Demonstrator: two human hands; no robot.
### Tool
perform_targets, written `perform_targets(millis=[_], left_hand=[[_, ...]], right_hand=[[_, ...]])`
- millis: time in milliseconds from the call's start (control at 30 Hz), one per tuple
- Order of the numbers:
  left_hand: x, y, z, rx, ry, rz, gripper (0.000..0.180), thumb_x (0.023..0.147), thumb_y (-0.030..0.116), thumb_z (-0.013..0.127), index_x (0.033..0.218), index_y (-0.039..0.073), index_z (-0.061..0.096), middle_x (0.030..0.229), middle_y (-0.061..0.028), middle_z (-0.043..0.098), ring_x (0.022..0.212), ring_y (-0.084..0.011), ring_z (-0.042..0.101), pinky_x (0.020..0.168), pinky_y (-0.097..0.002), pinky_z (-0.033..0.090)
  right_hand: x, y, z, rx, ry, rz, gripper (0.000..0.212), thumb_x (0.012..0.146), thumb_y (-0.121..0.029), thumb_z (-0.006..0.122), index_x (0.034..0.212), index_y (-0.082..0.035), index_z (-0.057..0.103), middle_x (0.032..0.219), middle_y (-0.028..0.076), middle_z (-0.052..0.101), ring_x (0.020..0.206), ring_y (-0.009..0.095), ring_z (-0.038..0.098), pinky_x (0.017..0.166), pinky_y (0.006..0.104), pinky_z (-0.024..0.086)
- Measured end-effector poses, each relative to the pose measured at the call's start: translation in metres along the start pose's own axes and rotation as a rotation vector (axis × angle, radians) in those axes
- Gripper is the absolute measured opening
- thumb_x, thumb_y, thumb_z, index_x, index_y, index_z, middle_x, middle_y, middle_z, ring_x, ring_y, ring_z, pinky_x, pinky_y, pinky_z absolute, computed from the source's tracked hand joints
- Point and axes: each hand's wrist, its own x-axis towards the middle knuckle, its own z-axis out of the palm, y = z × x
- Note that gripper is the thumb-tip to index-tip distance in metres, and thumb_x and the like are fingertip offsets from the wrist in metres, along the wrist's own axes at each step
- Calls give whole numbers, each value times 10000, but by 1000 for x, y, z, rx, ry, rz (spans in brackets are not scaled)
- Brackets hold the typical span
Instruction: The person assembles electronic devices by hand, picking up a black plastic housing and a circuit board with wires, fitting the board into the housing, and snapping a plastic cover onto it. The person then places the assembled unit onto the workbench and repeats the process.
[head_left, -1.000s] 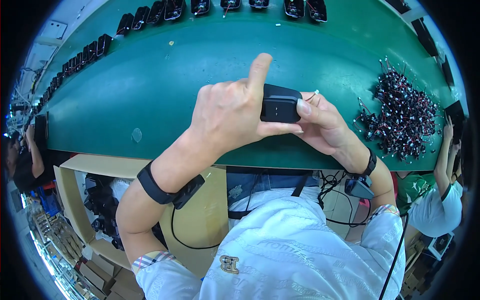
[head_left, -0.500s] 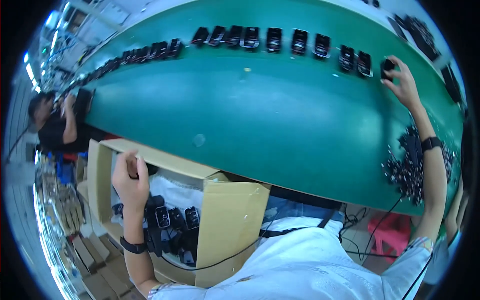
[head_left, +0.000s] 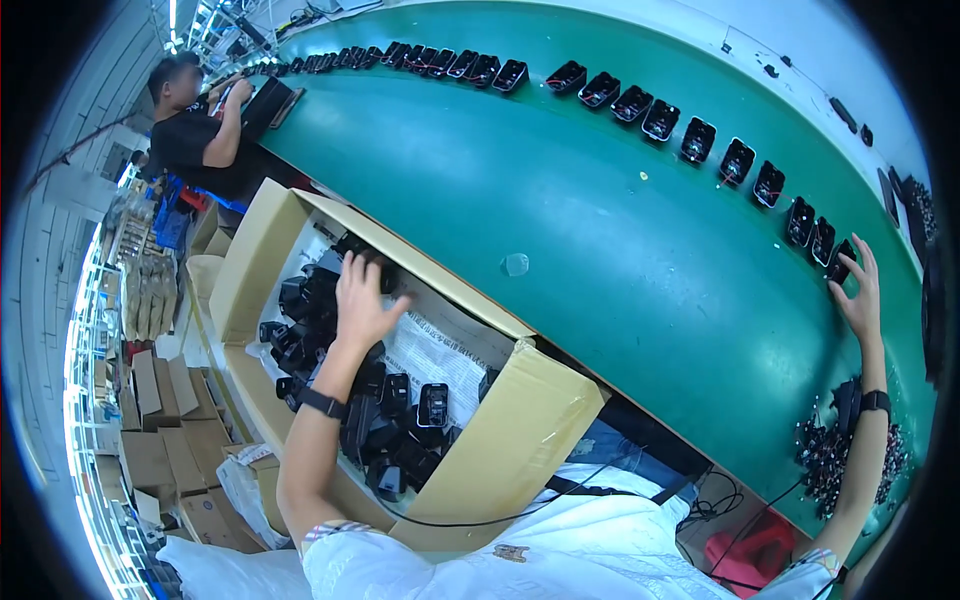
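My left hand (head_left: 364,312) reaches into the open cardboard box (head_left: 480,440), its fingers spread over black plastic housings (head_left: 310,292). Whether its fingertips touch one is hidden. At the far right of the green table, my right hand (head_left: 862,300) has thumb and fingers around a black housing (head_left: 842,260). That housing stands at the near end of a long curved row of similar open black housings (head_left: 698,140), some with red wires showing inside.
A pile of small black wired parts (head_left: 850,450) lies by my right forearm. A clear round disc (head_left: 515,265) rests on the green table (head_left: 640,290). Another person (head_left: 200,125) works at the far left. Cartons (head_left: 190,430) stack at lower left; a red stool (head_left: 750,545) stands below.
The view has shifted, showing more of the box. My left hand has gone from raised above the box to reaching inside. My right hand's housing now stands close to the row's end.
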Motion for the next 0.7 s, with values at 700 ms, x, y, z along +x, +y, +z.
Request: perform_targets(millis=[700], left_hand=[[12, -40, -60, -525, 157, -420, 450, 1018, 347, 574, 1305, 3, 544, 1189, -197, 637, 979, -318, 666, 746, -376, 575]], right_hand=[[-83, -150, -133, 305, -249, -95, 345, 831, -150, 754, 1145, -55, 648, 1055, 121, 681, 991, 343, 645, 829, 422, 533]])
